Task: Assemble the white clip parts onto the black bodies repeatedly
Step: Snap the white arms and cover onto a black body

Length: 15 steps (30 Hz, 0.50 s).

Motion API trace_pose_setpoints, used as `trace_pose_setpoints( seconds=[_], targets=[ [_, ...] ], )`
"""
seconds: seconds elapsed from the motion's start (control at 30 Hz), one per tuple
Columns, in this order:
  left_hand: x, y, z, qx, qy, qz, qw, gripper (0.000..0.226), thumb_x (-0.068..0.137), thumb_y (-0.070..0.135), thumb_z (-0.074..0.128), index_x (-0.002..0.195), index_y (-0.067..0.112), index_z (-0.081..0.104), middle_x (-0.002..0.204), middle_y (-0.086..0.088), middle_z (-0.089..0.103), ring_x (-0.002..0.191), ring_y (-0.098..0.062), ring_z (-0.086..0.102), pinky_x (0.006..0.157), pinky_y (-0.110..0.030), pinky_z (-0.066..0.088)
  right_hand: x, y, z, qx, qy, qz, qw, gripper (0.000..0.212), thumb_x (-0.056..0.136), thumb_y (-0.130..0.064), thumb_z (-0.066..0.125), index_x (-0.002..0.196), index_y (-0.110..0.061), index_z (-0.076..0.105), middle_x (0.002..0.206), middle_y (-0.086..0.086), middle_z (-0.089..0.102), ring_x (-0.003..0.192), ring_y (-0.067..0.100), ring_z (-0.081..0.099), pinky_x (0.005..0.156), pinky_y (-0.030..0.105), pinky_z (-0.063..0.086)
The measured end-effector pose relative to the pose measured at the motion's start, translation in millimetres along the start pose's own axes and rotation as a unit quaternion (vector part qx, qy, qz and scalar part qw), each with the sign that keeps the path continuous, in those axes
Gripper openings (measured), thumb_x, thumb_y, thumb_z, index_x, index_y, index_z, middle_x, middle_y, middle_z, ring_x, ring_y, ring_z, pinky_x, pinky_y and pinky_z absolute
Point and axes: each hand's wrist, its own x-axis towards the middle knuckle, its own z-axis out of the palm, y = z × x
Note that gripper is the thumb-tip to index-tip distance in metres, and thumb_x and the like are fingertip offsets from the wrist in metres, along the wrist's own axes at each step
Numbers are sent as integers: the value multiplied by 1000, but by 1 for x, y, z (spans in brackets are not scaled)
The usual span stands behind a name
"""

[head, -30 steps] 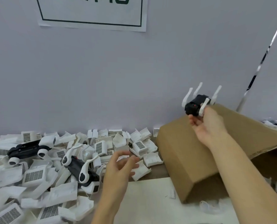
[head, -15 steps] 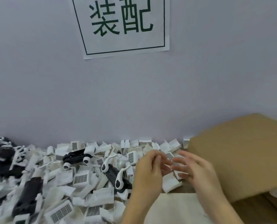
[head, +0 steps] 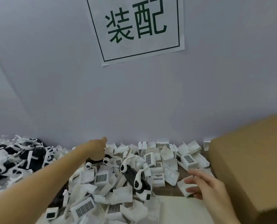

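Observation:
My left hand (head: 97,150) reaches far into the pile, its fingers curled down around a black body (head: 94,161) that has white round-ended clips on it. My right hand (head: 205,187) hovers low near the table's front with its fingers apart, the fingertips just over a loose white clip part (head: 183,185); it holds nothing. Another black body with two white clips (head: 134,177) lies in the middle between my hands. White clip parts (head: 152,159), many with dark grid faces, are strewn all over the table.
A heap of black bodies with white clips (head: 21,156) lies at the far left. A brown cardboard box (head: 251,167) stands close on the right. A white sheet (head: 175,209) covers the table's front. A paper sign (head: 134,28) hangs on the grey wall.
My right hand let go of the assembled black piece over the box and came back down to the table. My left hand stretched forward onto a black body in the pile. The view swung left.

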Motion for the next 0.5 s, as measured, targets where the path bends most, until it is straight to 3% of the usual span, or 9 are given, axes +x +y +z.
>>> trace_pose_setpoints(
  seconds=[0.03,0.1,0.23,0.4,0.5],
  targets=[
    [2,-6,5,24,-37,-1,999,55,97,6,47,148,9,27,115,-12,60,95,-25,53,73,-30,45,0,0,1,-3,-2,-1,1000,28,100,0,51,99,-14,75,76,3,76,59,18,70,62,32,46],
    [7,-15,17,55,-52,17,997,46,97,10,52,141,9,37,121,-12,62,90,-23,52,72,-29,42,0,1,1,-11,-6,-2,1000,27,101,0,51,100,-14,75,77,2,76,63,21,70,62,30,47],
    [13,-22,29,65,40,48,996,36,93,16,57,128,18,51,126,-3,62,114,-25,57,93,-39,49,2,2,3,-27,-17,-1,999,26,101,-1,51,100,-13,74,77,2,76,66,23,70,61,30,47],
    [5,-13,6,151,153,54,975,28,85,31,60,108,22,49,106,2,57,101,-20,42,81,-33,33,5,3,4,-36,-17,-6,999,27,102,-2,50,100,-15,74,78,2,76,69,24,68,61,28,47],
    [-12,4,-15,130,232,59,962,35,81,41,64,96,23,38,90,5,48,88,-17,42,75,-31,34,5,4,5,-35,-15,-7,999,27,102,-3,50,100,-15,74,78,1,76,67,21,67,61,28,47]
  ],
)
